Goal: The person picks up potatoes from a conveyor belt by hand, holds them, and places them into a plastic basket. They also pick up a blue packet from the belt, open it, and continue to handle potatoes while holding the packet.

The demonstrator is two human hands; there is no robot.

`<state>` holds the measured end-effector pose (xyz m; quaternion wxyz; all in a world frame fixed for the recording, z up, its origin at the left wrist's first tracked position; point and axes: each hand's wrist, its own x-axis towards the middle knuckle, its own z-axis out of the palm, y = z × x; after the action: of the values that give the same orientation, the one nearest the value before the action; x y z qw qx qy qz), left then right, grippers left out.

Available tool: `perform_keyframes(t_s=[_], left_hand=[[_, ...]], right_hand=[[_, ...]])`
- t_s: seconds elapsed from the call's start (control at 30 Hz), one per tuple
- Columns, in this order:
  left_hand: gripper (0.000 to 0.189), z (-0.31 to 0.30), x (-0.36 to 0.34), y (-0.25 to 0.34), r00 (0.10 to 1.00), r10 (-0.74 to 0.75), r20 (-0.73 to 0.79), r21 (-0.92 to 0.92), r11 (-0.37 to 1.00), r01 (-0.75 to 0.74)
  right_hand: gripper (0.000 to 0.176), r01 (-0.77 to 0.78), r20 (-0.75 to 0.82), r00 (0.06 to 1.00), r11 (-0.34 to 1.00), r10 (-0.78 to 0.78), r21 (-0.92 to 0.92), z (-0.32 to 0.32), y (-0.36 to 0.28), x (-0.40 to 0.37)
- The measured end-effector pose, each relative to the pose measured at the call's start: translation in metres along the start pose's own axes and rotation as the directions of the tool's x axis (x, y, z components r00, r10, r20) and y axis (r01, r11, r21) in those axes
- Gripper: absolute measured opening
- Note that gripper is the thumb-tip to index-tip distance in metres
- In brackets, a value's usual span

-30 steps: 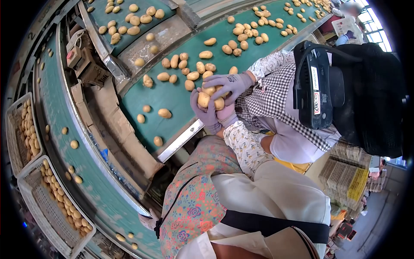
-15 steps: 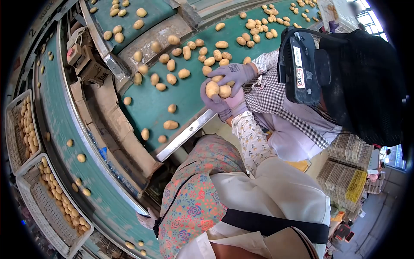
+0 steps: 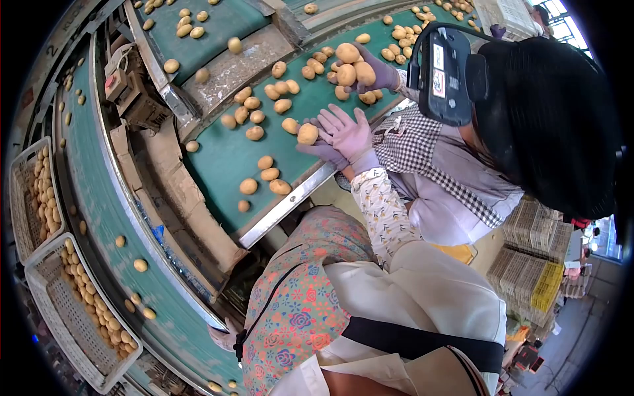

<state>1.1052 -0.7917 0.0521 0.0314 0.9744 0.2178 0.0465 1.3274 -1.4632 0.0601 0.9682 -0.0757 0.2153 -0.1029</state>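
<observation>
Own left hand point(image 3: 221, 335) barely shows past the floral apron point(image 3: 297, 297) — grip can't be told; right hand out of view. Nearest: a loose potato point(image 3: 149, 313) on the lower green belt point(image 3: 99, 198). Co-worker's purple-gloved hand point(image 3: 376, 71) clutches two potatoes point(image 3: 348, 53). Machine frame point(image 3: 45, 51) marked "2" — headset point(image 3: 442, 72) label unreadable.

Co-worker's hands parted: upper glove point(image 3: 380, 71) lifted two potatoes point(image 3: 354, 66); lower glove point(image 3: 348, 132) opened, cradling one potato point(image 3: 307, 134).

Left hand point(image 3: 222, 336) at 7 o'clock is mostly hidden behind the apron point(image 3: 297, 303), so its grip can't be told; right hand is out of view. Basket point(image 3: 18, 218) at 9 o'clock is cut by the dark edge. Potatoes point(image 3: 456, 6) at 1 o'clock are too small to count.
</observation>
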Motion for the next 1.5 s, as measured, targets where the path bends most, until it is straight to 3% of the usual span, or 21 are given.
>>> perform_keyframes(t_s=[0.13, 0.33, 0.43, 0.53, 0.73, 0.83, 0.87, 0.97, 1.0, 1.1, 1.13, 1.17, 1.23, 1.27, 1.3, 1.33, 1.4, 1.43, 1.47, 1.5], left_hand=[[0.079, 0.007, -0.003, -0.011, 0.998, 0.054, -0.043, 0.029, 0.998, -0.053], [0.078, 0.012, 0.000, -0.016, 0.996, 0.065, -0.056, -0.021, 0.998, -0.066], [0.078, -0.003, -0.001, 0.011, 0.999, -0.002, -0.045, -0.100, 0.995, -0.002], [0.077, -0.019, 0.002, 0.026, 1.000, -0.024, 0.013, -0.052, 0.998, 0.025], [0.077, 0.003, 0.003, 0.007, 0.996, 0.031, -0.086, -0.048, 0.998, -0.035], [0.076, 0.025, 0.006, -0.020, 0.995, -0.100, -0.006, 0.025, 0.995, 0.100], [0.076, 0.032, 0.006, -0.028, 0.991, -0.130, 0.007, 0.040, 0.991, 0.130], [0.076, 0.034, 0.006, -0.028, 0.992, -0.128, 0.012, 0.003, 0.992, 0.128], [0.076, 0.006, 0.005, 0.001, 0.994, -0.110, 0.019, -0.023, 0.994, 0.111], [0.069, -0.028, 0.012, 0.050, 0.997, -0.059, 0.042, 0.067, 0.996, 0.056], [0.065, -0.037, 0.011, 0.058, 0.997, -0.069, 0.039, 0.130, 0.990, 0.063], [0.057, -0.056, 0.020, 0.081, 0.994, -0.082, 0.075, -0.013, 0.996, 0.083], [0.041, -0.107, 0.031, 0.137, 0.969, -0.180, 0.169, -0.369, 0.900, 0.231], [0.034, -0.133, 0.030, 0.161, 0.954, -0.240, 0.181, -0.487, 0.821, 0.299], [0.035, -0.114, 0.027, 0.143, 0.940, -0.301, 0.160, -0.419, 0.842, 0.341], [0.039, -0.091, 0.022, 0.126, 0.950, -0.254, 0.183, -0.379, 0.873, 0.306], [0.048, -0.063, 0.006, 0.116, 0.971, -0.181, -0.154, -0.368, 0.923, 0.113], [0.046, -0.063, 0.004, 0.124, 0.961, -0.213, -0.174, -0.286, 0.945, 0.157], [0.047, -0.069, 0.001, 0.133, 0.953, -0.280, -0.113, -0.234, 0.940, 0.248], [0.052, -0.061, -0.007, 0.140, 0.916, -0.335, -0.220, -0.355, 0.902, 0.245]], right_hand=[[0.069, 0.057, -0.110, 0.993, 0.988, -0.041, 0.146, 0.007, 0.009, 0.001], [0.066, 0.073, -0.020, 0.997, 0.985, -0.071, 0.154, -0.001, 0.000, 0.007], [0.066, 0.100, -0.086, 0.992, 0.990, -0.092, 0.099, 0.009, -0.001, 0.004], [0.066, 0.081, -0.079, 0.994, 0.991, -0.072, 0.110, 0.017, -0.004, 0.002], [0.065, 0.092, -0.017, 0.996, 0.990, -0.090, 0.107, 0.024, -0.008, 0.008], [0.064, 0.063, 0.106, 0.991, 0.989, -0.077, 0.131, 0.016, -0.010, 0.016], [0.063, -0.072, 0.337, 0.941, 0.955, -0.030, 0.286, -0.003, -0.010, 0.026], [0.062, -0.144, 0.402, 0.916, 0.921, -0.015, 0.362, -0.004, 0.000, 0.037], [0.061, -0.012, 0.169, 0.985, 0.968, -0.031, 0.251, 0.019, 0.006, 0.026], [0.060, 0.041, -0.106, 0.994, 0.994, -0.030, 0.098, 0.054, 0.026, 0.013], [0.059, -0.008, 0.022, 1.000, 0.992, 0.005, 0.125, 0.035, 0.027, 0.018], [0.053, -0.398, 0.732, 0.654, 0.910, 0.191, 0.118, 0.008, 0.028, 0.045], [0.046, -0.346, 0.686, 0.705, 0.932, 0.181, 0.111, -0.027, 0.058, 0.059], [0.044, -0.141, -0.013, 0.990, 0.982, 0.140, -0.122, 0.037, 0.078, 0.020], [0.042, -0.282, 0.072, 0.951, 0.938, 0.301, -0.202, 0.021, 0.084, 0.043], [0.044, -0.388, -0.044, 0.920, 0.891, 0.389, -0.234, -0.008, 0.095, 0.059], [0.051, -0.598, -0.273, 0.797, 0.770, 0.539, -0.225, 0.041, 0.149, 0.047], [0.052, -0.684, -0.359, 0.725, 0.676, 0.588, -0.274, 0.051, 0.175, 0.049], [0.045, -0.788, -0.477, 0.611, 0.542, 0.632, -0.292, 0.051, 0.200, 0.056], [0.043, -0.892, -0.523, 0.450, 0.331, 0.724, -0.309, 0.054, 0.222, 0.065]])
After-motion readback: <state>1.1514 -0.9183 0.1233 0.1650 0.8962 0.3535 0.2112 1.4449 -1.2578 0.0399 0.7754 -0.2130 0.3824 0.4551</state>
